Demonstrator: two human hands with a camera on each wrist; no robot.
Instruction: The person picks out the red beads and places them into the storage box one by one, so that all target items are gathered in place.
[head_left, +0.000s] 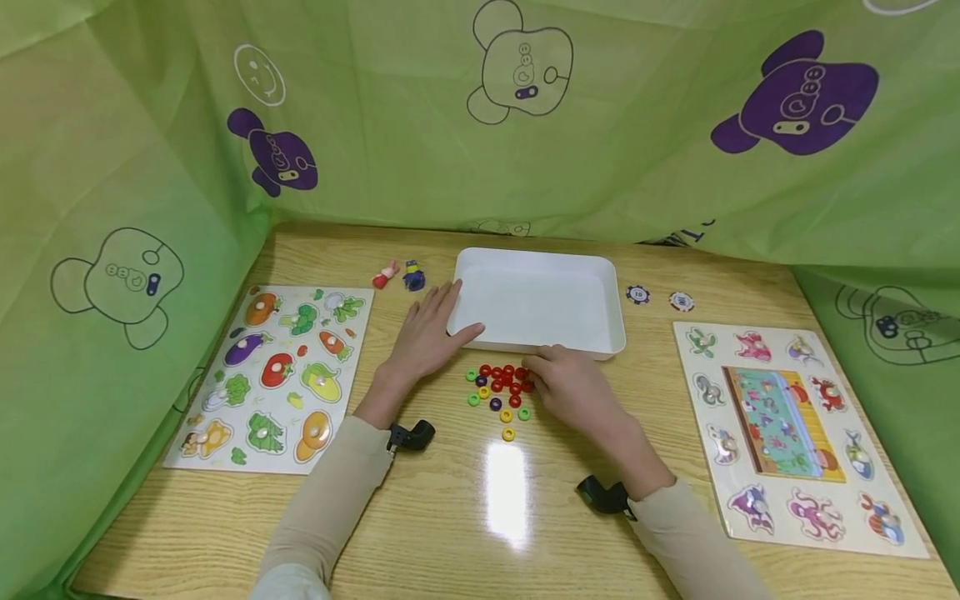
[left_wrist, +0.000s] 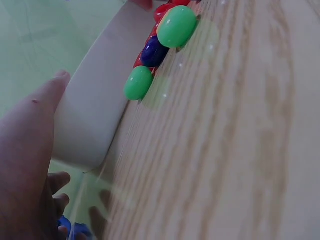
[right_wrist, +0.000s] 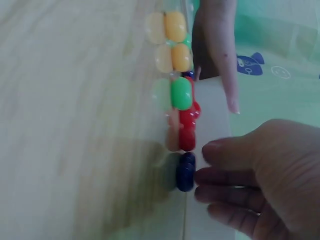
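A white tray stands at the middle of the table. My left hand lies at its left side, fingers straight and spread, with the thumb at the front rim. In front of the tray lies a loose group of small ring beads in red, green, yellow and dark purple. My right hand is at the right edge of that group, its fingers slightly bent. In the right wrist view its fingertips are beside dark blue beads, with a gap between thumb and index finger and nothing seen held there.
A vegetable puzzle board lies to the left, a sea-animal puzzle board to the right. Two small figurines, one red and one blue, stand left of the tray. Two poker chips lie right of it. Green cloth surrounds the table.
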